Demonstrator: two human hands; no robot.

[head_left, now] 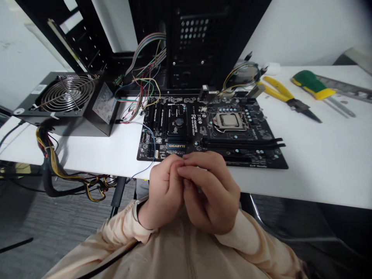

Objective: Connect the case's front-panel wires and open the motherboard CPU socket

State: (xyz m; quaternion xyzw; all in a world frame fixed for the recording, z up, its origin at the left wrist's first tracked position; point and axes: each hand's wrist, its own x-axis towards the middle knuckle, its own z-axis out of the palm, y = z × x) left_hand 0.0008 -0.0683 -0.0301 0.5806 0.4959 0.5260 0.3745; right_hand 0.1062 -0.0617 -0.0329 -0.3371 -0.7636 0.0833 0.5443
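Note:
In front of my body, at the table's near edge, my left hand (166,192) and my right hand (211,193) meet with fingers curled and tips touching. Both are closed; anything pinched between them is hidden. Just beyond lies a black Gigabyte motherboard (203,126), flat on the table. A metal-topped processor (229,120) sits in its socket, and long black memory slots (241,143) run along the near side. Thin coloured wires (144,93) reach from the case to the board's left end.
A black computer case (188,73) stands behind the board. To the left is a power supply (100,106) whose cable bundle (49,155) hangs over the edge of the white table (319,162). On the right lie yellow-handled pliers (279,91), a green-yellow screwdriver (312,83) and a metal ruler (345,87).

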